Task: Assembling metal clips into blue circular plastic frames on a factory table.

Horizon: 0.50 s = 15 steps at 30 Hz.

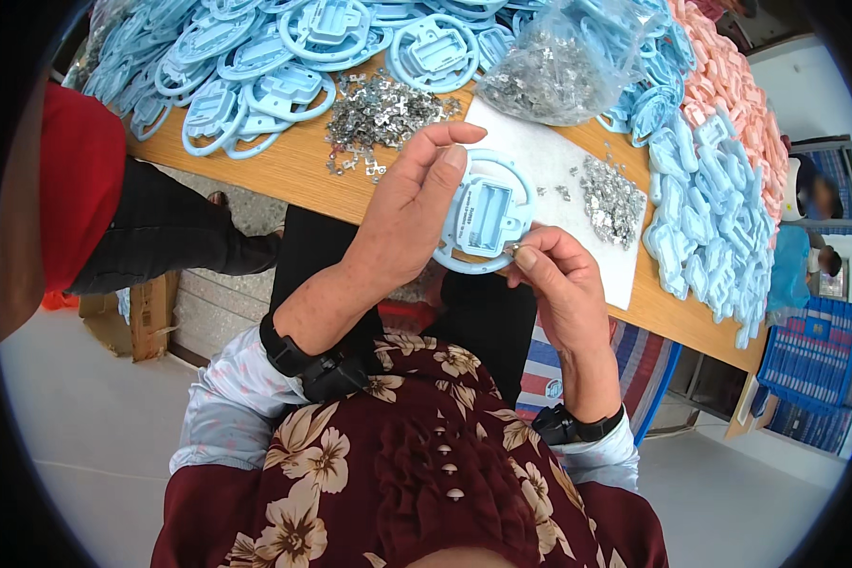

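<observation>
My left hand (402,204) grips a light blue round plastic housing (488,216) by its left rim, thumb on the face and fingers curled over the top. The housing is a ring with a rectangular recessed compartment in the middle, and it is held up in front of the table edge. At its lower right, my right hand (568,289) pinches a tiny shiny metal piece (513,249) between thumb and forefinger, close against the compartment's corner. The exact shape of that piece is too small to make out.
Blue ring housings (284,85) heap across the table's back left. Loose metal plates (388,114) lie before them, beside a clear bag (554,71) of metal parts. A white sheet (549,156) bears small silver pieces (612,201). Blue (705,208) and pink parts (738,90) pile rightward. A person's leg (161,227) stands left.
</observation>
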Tool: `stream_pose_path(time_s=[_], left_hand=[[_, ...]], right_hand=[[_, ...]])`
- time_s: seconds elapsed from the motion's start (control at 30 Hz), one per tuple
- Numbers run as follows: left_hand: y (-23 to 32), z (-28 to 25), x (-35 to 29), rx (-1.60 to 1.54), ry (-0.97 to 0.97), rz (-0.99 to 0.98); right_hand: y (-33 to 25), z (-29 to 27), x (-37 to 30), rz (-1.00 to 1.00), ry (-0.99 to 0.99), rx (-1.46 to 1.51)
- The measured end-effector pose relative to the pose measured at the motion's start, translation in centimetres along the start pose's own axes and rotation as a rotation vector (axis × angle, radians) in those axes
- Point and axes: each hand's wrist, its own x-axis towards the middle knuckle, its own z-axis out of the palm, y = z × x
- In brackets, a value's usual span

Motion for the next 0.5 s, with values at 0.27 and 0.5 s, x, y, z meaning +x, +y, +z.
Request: stream_pose_path(time_s=[0.27, 0.5], left_hand=[[1.7, -1.2, 0.2, 0.073, -0.255, -0.245], [1.4, 0.0, -0.4, 0.049, -0.145, -0.263]], right_hand=[[-2.0, -2.2, 0.8, -0.063, -0.114, -0.060], [-1.4, -2.6, 1.0, -0.098, -0.015, 0.032]])
